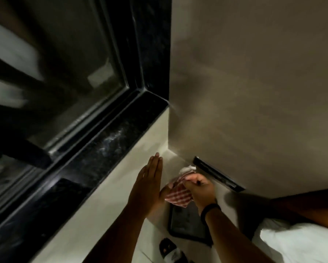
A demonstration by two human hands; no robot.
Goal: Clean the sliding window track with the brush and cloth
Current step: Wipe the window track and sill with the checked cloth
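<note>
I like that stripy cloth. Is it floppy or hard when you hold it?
Probably floppy: the red-and-white checked cloth is bunched in the right hand, with a corner drooping below. It looks light, since one hand holds it. The left hand is flat and open.

Dim room corner, motion blur. Plain beige wall (254,82) fills the right half. Black polished stone sill (110,137) runs diagonally from lower left to the corner, speckled, with a pale smear or reflection on it. Matching black stone jamb (153,46) stands upright at the corner. Cream wall face (94,202) below the sill. Low on the beige wall, 1 black bar-shaped fitting (218,174), maybe a switch plate or socket strip, too blurred to tell. On the floor, 1 dark rectangular mat or tray (187,223) with a black rim. Near it, 1 black slipper (171,251) with a pale strap. White fabric (296,243) at lower right.
</note>
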